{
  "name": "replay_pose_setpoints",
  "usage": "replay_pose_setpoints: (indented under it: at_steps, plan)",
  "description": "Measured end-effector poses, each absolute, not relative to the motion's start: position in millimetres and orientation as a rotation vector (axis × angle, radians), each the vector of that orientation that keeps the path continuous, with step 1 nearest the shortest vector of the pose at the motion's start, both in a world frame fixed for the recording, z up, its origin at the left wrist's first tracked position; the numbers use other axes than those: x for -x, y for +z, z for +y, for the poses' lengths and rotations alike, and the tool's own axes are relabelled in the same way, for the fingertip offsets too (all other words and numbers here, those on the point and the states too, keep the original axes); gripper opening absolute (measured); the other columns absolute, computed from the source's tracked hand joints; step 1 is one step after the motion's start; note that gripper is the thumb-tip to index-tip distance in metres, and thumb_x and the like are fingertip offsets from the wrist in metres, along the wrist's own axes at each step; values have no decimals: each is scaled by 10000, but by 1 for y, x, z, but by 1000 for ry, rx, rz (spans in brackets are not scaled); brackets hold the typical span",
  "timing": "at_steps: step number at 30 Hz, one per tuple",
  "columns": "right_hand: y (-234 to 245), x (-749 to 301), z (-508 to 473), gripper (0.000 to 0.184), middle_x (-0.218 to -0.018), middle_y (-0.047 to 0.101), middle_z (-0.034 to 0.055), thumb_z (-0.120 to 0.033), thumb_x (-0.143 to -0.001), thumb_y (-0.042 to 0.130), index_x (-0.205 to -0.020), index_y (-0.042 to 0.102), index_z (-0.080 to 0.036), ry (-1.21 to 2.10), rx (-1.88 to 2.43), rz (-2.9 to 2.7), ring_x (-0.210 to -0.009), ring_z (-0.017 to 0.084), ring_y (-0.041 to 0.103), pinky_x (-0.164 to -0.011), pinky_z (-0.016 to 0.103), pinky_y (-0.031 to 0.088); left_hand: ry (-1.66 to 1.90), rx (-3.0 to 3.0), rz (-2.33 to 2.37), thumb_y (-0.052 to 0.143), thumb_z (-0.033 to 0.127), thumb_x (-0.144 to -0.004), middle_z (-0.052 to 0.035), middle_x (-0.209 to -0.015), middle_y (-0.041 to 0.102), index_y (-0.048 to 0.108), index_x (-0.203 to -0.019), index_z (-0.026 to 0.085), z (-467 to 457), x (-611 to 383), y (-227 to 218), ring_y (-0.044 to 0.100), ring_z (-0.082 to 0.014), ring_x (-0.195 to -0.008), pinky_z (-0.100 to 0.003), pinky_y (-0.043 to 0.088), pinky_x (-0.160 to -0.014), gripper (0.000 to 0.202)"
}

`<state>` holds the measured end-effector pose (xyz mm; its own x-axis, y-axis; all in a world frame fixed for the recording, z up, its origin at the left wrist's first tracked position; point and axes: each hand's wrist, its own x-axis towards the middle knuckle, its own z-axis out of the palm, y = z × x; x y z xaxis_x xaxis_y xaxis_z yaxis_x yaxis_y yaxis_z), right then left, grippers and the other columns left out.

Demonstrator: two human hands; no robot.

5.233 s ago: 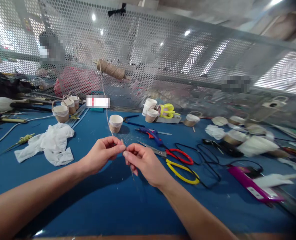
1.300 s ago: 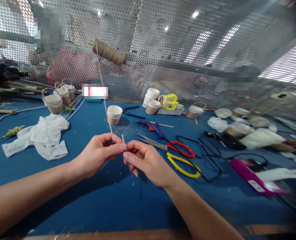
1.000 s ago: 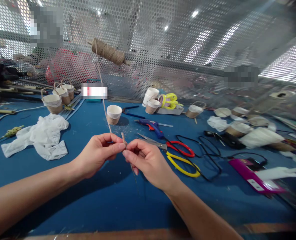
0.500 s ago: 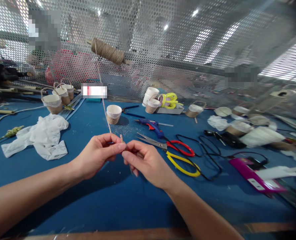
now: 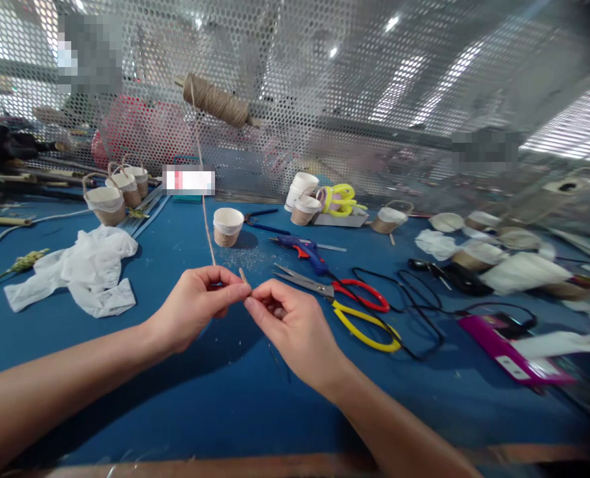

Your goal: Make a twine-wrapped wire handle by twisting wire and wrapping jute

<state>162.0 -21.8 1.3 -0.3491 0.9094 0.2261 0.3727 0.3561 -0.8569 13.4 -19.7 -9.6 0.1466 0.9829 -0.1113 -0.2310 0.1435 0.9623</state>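
My left hand (image 5: 200,299) is closed in a pinch on brown twine (image 5: 206,229), which runs down to it from a spool (image 5: 216,101). A short, twine-covered end (image 5: 243,273) sticks up past the left thumb. The fingertips of my right hand (image 5: 295,325) meet the left ones and are pinched too. Thin dark strands (image 5: 276,360), which look like wire, hang below the right hand; its fingers mostly hide where they are held. Just beyond the hands stands a small brown pot (image 5: 227,234) with a white lining.
Right of the hands lie scissors (image 5: 308,284) with red and yellow handles and a blue glue gun (image 5: 302,251). Crumpled white fabric (image 5: 83,269) lies left. Handled pots (image 5: 106,209) stand behind it. A purple power strip (image 5: 504,352) and black cord (image 5: 424,318) are at right.
My right hand has turned a little, its lower fingers now tucked in. The twine hangs slightly further left at the left hand, and more of the short end shows.
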Motion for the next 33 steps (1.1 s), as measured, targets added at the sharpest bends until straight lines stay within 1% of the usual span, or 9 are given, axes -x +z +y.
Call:
replay_pose_setpoints:
  at_steps: [2, 7, 9, 14, 19, 21, 25, 29, 33]
  plan:
    - [1, -164, -20, 134, -568, 472, -38, -242, -780, 529, -679, 542, -155, 1048, 1107, -1876, -492, 61, 404, -462, 202, 354, 1139, -1022, 966, 687, 265, -647, 49, -582, 508, 548, -625, 117, -19, -13, -10, 357, -16, -448, -186, 238, -432, 205]
    - [2, -170, -11, 156, -581, 516, -43, -297, -746, 575, -725, 498, -163, 1838, 866, -1591, -405, 35, 408, -355, 161, 340, 1031, -1008, 769, 673, 263, -669, 34, -615, 516, 539, -635, 122, -19, -10, -5, 442, -45, -509, -195, 269, -469, 197]
    - [2, -170, -10, 175, -560, 521, -50, -287, -717, 609, -707, 481, -168, 1939, 806, -1492, -386, 28, 400, -336, 148, 327, 1008, -980, 735, 679, 269, -663, 29, -626, 517, 535, -633, 122, -20, -10, -4, 461, -53, -516, -198, 268, -468, 208]
    - [0, -162, -16, 211, -557, 511, -52, -308, -713, 625, -665, 477, -165, 1644, 945, -1560, -408, 37, 437, -361, 163, 366, 1099, -927, 798, 684, 263, -663, 34, -626, 518, 533, -662, 130, -21, -13, -10, 443, -45, -501, -198, 287, -474, 201]
    - [-2, -158, -20, 175, -536, 470, -62, -288, -746, 589, -667, 494, -164, 1345, 1070, -1695, -419, 43, 440, -396, 177, 382, 1134, -1008, 883, 653, 273, -699, 44, -582, 491, 524, -668, 131, -22, -13, -15, 389, -42, -487, -200, 284, -481, 194]
    - [-2, -162, -16, 176, -551, 488, -56, -295, -738, 605, -681, 509, -160, 1407, 1059, -1730, -427, 45, 451, -402, 179, 386, 1124, -1036, 867, 650, 278, -700, 41, -602, 490, 524, -664, 130, -22, -11, -13, 395, -46, -507, -203, 294, -500, 198]
    - [-3, -173, 0, 245, -606, 536, -26, -383, -745, 591, -717, 533, -147, 1711, 965, -1666, -460, 55, 478, -393, 176, 389, 1025, -1018, 756, 663, 263, -689, 32, -617, 492, 528, -661, 125, -21, -7, -11, 414, -50, -526, -202, 297, -513, 195]
    - [-7, -176, 14, 271, -651, 537, -12, -407, -790, 530, -793, 546, -137, 1615, 1029, -1557, -519, 57, 495, -436, 174, 402, 867, -746, 684, 688, 249, -664, 55, -531, 431, 503, -613, 122, -22, -10, -20, 358, -29, -465, -182, 277, -475, 230]
    - [-13, -169, 15, 267, -723, 560, 15, -381, -799, 524, -838, 544, -117, 1515, 1110, -1645, -549, 62, 504, -467, 185, 414, 648, -598, 694, 735, 223, -599, 66, -480, 433, 525, -596, 109, -32, -22, -35, 294, -5, -404, -175, 298, -450, 239]
